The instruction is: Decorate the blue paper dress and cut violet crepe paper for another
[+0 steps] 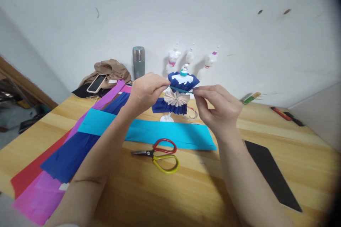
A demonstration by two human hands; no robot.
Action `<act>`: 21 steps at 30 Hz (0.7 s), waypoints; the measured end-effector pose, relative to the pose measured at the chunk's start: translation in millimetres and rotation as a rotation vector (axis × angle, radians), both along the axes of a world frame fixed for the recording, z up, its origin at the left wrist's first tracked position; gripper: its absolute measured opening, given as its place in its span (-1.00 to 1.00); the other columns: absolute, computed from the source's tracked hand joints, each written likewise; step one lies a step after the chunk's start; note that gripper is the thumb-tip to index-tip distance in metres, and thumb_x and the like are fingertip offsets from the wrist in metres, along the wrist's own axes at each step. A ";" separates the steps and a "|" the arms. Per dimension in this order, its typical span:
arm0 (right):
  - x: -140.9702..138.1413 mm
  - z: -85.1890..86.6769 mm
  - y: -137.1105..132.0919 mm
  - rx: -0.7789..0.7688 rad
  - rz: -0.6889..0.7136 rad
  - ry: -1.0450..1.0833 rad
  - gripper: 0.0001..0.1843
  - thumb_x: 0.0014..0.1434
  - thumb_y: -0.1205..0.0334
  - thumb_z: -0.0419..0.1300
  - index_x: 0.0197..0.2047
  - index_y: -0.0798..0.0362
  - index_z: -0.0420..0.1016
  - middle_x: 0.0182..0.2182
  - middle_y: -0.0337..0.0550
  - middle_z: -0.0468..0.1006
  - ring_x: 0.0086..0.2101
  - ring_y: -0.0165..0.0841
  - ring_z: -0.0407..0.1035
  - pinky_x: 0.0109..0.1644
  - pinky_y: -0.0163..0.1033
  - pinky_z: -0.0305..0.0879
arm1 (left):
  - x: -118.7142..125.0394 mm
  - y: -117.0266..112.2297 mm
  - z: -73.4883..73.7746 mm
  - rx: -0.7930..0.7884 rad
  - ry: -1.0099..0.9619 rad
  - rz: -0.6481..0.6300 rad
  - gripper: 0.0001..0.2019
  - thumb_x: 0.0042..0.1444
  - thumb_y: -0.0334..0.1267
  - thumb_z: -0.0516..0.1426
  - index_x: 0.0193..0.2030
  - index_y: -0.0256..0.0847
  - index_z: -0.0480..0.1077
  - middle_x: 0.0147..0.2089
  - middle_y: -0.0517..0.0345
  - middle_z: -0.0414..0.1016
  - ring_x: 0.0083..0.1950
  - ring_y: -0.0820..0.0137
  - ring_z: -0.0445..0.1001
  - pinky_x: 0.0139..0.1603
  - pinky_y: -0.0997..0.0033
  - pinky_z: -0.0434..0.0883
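Note:
A thin teal strip [181, 89] is stretched between my two hands, roughly level. My left hand [147, 90] pinches one end and my right hand [217, 104] pinches the other. Just behind the strip stands a small white mannequin [183, 78] on a round base, with ruffled dark blue paper [174, 108] around its top and lower part. At its waist is a pleated cream paper rosette [177, 98]. Whether the strip touches the mannequin I cannot tell. Below my hands lie a bright blue paper strip [170, 134] and scissors [157, 154] with red and yellow handles.
Dark blue, purple and red paper sheets [37, 163] spread over the left side. Behind them are a phone [96, 83], brown cloth [112, 69] and a flask [139, 62]. Several white figures [209, 60] stand by the wall. A dark flat slab [271, 173] lies at right.

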State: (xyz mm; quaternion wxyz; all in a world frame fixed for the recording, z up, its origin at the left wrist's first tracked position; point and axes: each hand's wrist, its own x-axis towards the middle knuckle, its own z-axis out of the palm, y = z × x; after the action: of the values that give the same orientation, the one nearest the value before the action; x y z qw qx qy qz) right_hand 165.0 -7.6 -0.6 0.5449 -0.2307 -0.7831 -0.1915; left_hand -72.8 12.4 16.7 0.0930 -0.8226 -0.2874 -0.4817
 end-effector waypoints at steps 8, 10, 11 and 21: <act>-4.5 0.7 -3.0 -0.010 0.045 -0.016 -0.75 0.24 0.50 0.17 -0.18 -0.08 0.49 -0.33 -0.14 0.64 -0.32 -0.23 0.56 -0.28 -0.11 0.50 | -1.9 0.6 0.2 -0.005 -0.005 0.025 -0.84 0.29 -0.31 0.14 -0.21 -0.11 0.58 -0.20 0.24 0.69 -0.24 0.39 0.57 -0.14 0.36 0.53; -5.9 0.9 -3.0 0.006 0.058 -0.019 -0.74 0.23 0.51 0.17 -0.17 -0.07 0.49 -0.33 -0.14 0.64 -0.32 -0.24 0.55 -0.29 -0.12 0.50 | -2.7 0.5 0.8 -0.015 -0.023 0.016 -0.85 0.27 -0.32 0.15 -0.21 -0.11 0.58 -0.21 0.24 0.69 -0.25 0.40 0.57 -0.15 0.38 0.53; -5.8 1.0 -2.7 0.013 0.061 -0.018 -0.74 0.23 0.51 0.17 -0.17 -0.07 0.50 -0.33 -0.14 0.64 -0.32 -0.24 0.55 -0.29 -0.12 0.50 | -2.7 0.1 0.8 -0.026 -0.034 0.013 -0.86 0.26 -0.33 0.16 -0.21 -0.12 0.59 -0.22 0.23 0.69 -0.26 0.40 0.57 -0.15 0.39 0.53; 3.1 -0.9 2.1 -0.013 0.029 0.020 -0.76 0.20 0.48 0.20 -0.23 -0.10 0.51 -0.35 -0.16 0.65 -0.33 -0.22 0.56 -0.29 -0.10 0.49 | 5.3 -1.1 -5.9 -0.150 -0.038 0.007 -0.83 0.29 -0.19 0.15 -0.20 -0.05 0.61 -0.24 0.12 0.67 -0.19 0.33 0.59 -0.09 0.31 0.52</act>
State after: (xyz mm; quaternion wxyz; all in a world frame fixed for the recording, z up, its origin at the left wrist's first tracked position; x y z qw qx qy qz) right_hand 168.1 -5.4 -1.6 0.5540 -0.2248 -0.7820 -0.1763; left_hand -67.5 11.3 10.8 0.0271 -0.8169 -0.3274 -0.4741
